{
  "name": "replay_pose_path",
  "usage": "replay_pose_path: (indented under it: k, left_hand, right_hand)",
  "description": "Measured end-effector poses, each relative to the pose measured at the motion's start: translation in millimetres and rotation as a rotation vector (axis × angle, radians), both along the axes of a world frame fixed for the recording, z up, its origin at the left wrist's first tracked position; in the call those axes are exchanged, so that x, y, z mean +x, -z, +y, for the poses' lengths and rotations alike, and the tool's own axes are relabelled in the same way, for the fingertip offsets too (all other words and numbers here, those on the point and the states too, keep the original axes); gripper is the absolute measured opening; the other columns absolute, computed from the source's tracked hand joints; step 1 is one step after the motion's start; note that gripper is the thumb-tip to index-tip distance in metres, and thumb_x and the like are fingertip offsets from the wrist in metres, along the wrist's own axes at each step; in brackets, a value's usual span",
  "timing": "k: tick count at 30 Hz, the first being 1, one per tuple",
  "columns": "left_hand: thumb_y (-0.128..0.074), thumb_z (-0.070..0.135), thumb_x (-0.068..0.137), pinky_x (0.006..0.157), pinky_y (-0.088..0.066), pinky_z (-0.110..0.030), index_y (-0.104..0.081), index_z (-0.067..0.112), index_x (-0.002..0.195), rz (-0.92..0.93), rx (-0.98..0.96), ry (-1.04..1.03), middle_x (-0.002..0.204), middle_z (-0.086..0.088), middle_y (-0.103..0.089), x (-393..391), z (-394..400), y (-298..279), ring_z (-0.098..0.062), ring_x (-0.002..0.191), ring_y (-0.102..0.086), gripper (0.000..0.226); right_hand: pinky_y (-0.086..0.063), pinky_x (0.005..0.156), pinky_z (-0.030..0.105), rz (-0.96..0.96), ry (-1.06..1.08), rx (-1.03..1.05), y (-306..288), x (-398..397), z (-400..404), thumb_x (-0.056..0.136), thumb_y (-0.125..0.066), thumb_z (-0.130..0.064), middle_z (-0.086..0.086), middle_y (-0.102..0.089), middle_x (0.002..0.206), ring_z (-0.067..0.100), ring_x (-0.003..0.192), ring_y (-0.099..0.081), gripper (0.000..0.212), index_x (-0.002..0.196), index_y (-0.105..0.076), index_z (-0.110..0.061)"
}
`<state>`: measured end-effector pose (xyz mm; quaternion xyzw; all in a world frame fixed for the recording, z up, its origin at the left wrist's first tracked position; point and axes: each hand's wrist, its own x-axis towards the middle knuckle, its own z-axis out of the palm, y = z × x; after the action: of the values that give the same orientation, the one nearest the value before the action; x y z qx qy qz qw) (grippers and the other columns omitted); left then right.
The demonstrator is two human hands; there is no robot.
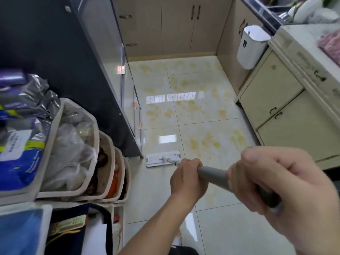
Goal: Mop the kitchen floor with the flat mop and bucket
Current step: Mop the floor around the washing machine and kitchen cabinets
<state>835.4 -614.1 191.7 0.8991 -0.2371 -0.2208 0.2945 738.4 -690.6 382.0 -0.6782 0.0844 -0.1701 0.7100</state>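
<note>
The flat mop's white head [158, 159] lies flat on the glossy tiled floor [198, 107], close to the foot of the dark fridge. Its grey handle [213, 174] runs back toward me. My left hand [186, 176] grips the handle lower down, nearer the head. My right hand [283, 186] grips the top end of the handle, close to the camera. The floor tiles are cream with yellow blotches and show bright reflections. No bucket is in view.
A dark fridge [77, 61] and a tiered rack of baskets [88, 153] with bags stand on the left. Beige cabinets [176, 24] close off the far end. A cream cupboard [287, 111] and a white hanging bin [252, 46] line the right side.
</note>
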Motion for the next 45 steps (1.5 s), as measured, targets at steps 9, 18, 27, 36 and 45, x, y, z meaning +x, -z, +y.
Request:
replay_pose_path:
  k: [9, 18, 27, 36, 45]
  left_hand:
    - [-0.044, 0.023, 0.087, 0.066, -0.04, -0.033, -0.061, 0.028, 0.094, -0.039, 0.035, 0.072, 0.097, 0.004, -0.07, 43.6, -2.0, 17.6, -0.028, 0.089, -0.061, 0.019]
    - [-0.051, 0.018, 0.087, 0.076, -0.048, -0.035, -0.061, 0.033, 0.102, -0.049, 0.317, 0.1, 0.108, -0.002, -0.067, 146.1, 7.7, 89.3, -0.03, 0.098, -0.062, 0.023]
    - [-0.057, 0.017, 0.082, 0.067, -0.044, -0.031, -0.062, 0.03, 0.095, -0.21, 0.144, -0.016, 0.102, 0.008, -0.065, 30.6, 16.9, 63.7, -0.023, 0.089, -0.065, 0.018]
    - [-0.056, 0.015, 0.086, 0.073, -0.047, -0.033, -0.062, 0.029, 0.107, -0.211, 0.168, 0.058, 0.114, 0.008, -0.064, 49.4, 26.9, 79.9, -0.025, 0.097, -0.064, 0.026]
    - [-0.055, 0.014, 0.089, 0.072, -0.042, -0.033, -0.06, 0.028, 0.1, -0.107, 0.209, 0.027, 0.105, 0.001, -0.064, 131.1, 6.5, 107.9, -0.027, 0.086, -0.056, 0.019]
  right_hand:
    - [-0.045, 0.063, 0.027, -0.185, 0.105, 0.106, 26.9, 24.8, 10.7, 0.089, -0.048, -0.018, -0.001, -0.041, 0.039, 0.017, 0.039, -0.035, 0.044, 0.047, -0.055, -0.029]
    - [-0.035, 0.055, 0.03, 0.103, 0.212, 0.095, 134.9, 82.9, 37.4, 0.083, -0.052, -0.034, 0.027, -0.037, 0.042, 0.025, 0.046, -0.037, 0.053, 0.04, -0.043, -0.004]
    - [-0.036, 0.054, 0.052, 0.027, -0.011, 0.117, 86.8, -7.5, 2.8, 0.092, -0.062, -0.036, 0.006, -0.043, 0.04, 0.031, 0.041, -0.032, 0.054, 0.044, -0.05, -0.014]
    - [-0.029, 0.054, 0.059, 0.043, 0.053, 0.187, 103.0, -2.1, 12.0, 0.095, -0.056, -0.032, 0.006, -0.043, 0.038, 0.028, 0.041, -0.035, 0.052, 0.045, -0.055, -0.018]
    - [-0.04, 0.061, 0.043, 0.078, 0.172, 0.157, 154.8, 73.0, 15.1, 0.095, -0.05, -0.03, 0.009, -0.04, 0.038, 0.028, 0.044, -0.039, 0.059, 0.04, -0.045, -0.007]
